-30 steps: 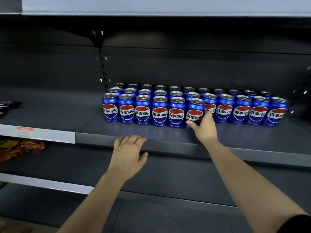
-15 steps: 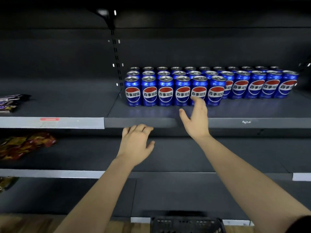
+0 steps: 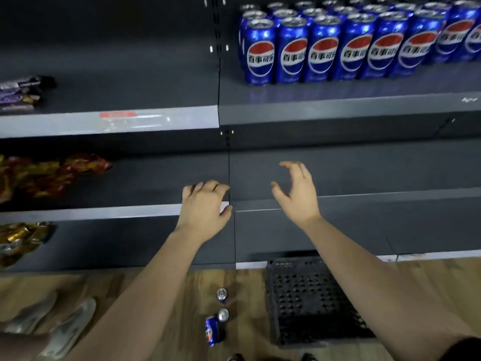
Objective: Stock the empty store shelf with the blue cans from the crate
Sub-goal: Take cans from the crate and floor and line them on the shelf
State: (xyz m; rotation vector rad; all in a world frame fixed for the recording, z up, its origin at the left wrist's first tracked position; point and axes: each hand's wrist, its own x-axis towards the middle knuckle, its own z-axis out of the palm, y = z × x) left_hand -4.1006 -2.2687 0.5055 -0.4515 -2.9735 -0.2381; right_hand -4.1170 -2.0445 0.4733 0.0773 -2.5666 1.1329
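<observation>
Both hands hold nothing: the left hand [image 3: 204,209] is loosely curled, the right hand [image 3: 298,194] has its fingers spread. Below the right hand sits the black perforated plastic crate [image 3: 307,295]. Just left of the crate, nearer the left hand, wait two loose blue cans [image 3: 214,332]. The stocked blue cans [image 3: 338,48] stand high above the crate.

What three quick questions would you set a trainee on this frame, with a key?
1. True or false: the right hand grips a can.
2. Where is the black crate? A on the upper shelf; B on the floor; C on the lower shelf.
3. Fill in: the stocked blue cans stand ___ on their shelf.
Key: 1 false, it holds nothing; 2 B; 3 upright.
</observation>
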